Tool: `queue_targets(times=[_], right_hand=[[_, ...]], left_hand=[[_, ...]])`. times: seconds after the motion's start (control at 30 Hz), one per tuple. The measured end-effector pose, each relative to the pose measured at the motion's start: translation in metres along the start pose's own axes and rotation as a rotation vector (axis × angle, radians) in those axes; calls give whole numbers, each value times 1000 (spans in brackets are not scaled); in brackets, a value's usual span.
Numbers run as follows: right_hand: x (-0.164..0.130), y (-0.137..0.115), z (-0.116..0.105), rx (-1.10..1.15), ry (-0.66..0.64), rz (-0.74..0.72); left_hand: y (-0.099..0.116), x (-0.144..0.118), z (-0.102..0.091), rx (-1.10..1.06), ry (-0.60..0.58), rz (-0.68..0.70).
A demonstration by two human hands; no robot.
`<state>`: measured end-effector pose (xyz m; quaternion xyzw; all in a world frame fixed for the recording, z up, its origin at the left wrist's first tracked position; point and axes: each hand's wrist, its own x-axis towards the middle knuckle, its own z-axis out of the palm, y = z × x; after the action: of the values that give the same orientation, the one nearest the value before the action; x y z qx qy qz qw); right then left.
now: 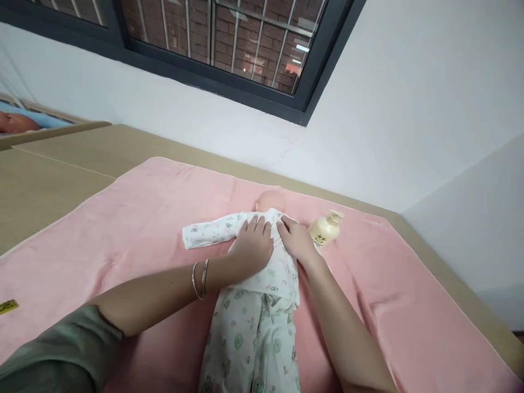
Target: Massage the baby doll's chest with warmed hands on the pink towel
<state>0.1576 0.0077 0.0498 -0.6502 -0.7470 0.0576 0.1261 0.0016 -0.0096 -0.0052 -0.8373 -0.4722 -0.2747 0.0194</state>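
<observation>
A baby doll lies stretched out on a pink blanket, its bare head (pixel 270 201) toward the wall. It wears a white patterned baby shirt (pixel 262 281) and matching trousers (pixel 237 333). One long sleeve (pixel 210 230) is spread to the left. My left hand (pixel 254 245) lies flat on the upper part of the shirt, fingers stretched out and apart. By the doll's right-hand shoulder in view, my right hand (pixel 298 240) is closed on the shirt, its fingertips partly hidden. The other sleeve is mostly behind my right hand and forearm.
A pale yellow pump bottle (pixel 325 232) stands close beyond my right hand. The pink blanket (pixel 135 218) covers much of a wooden table (pixel 61 169). A dark-framed window (pixel 221 82) is in the white wall. A wooden-edged bed with another doll (pixel 18 123) shows at far left.
</observation>
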Motion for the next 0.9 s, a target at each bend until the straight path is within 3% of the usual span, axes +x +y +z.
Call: queue_targets(times=[0.1, 0.27, 0.4, 0.7, 0.9], right_hand=[[-1, -3, 4, -33, 28, -43], [-20, -35, 11, -127, 45, -17], [-36, -54, 14, -231, 35, -36], [-5, -16, 10, 4, 100, -1], [-4, -14, 16, -16, 113, 17]], left_hand=[[-11, 10, -3, -72, -25, -33], [-40, 35, -10, -219, -106, -119], [-47, 40, -12, -262, -109, -130], [-46, 34, -3, -241, -54, -95], [-43, 33, 0, -196, -55, -98]])
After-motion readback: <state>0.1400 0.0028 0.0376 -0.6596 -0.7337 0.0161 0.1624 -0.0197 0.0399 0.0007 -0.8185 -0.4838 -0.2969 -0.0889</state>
